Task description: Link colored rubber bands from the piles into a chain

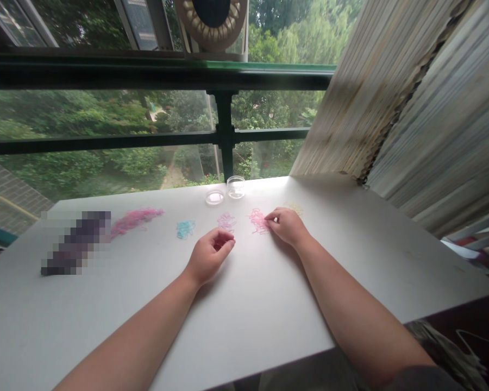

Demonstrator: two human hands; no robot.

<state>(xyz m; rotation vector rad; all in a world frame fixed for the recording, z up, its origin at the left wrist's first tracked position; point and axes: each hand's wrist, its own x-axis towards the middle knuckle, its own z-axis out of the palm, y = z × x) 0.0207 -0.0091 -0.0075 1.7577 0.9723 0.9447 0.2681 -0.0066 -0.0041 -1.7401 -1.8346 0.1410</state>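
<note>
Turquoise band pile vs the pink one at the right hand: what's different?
Colour: the turquoise band pile is blue-green, the pink band pile pink. Contact: the right hand is at the pink band pile's edge; no hand touches the turquoise band pile. Spread: the turquoise band pile looks more compact, the pink band pile looser. Both lie on the white table.

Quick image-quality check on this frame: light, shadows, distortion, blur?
Head view: daylight from the window side, the white table brightest near its far edge; head view: soft shadows under the left hand and right forearm; head view: clear round container low-contrast against the bright surface; head view: pink strands too soft to count; head view: mosaic patch at left hides detail.
</note>
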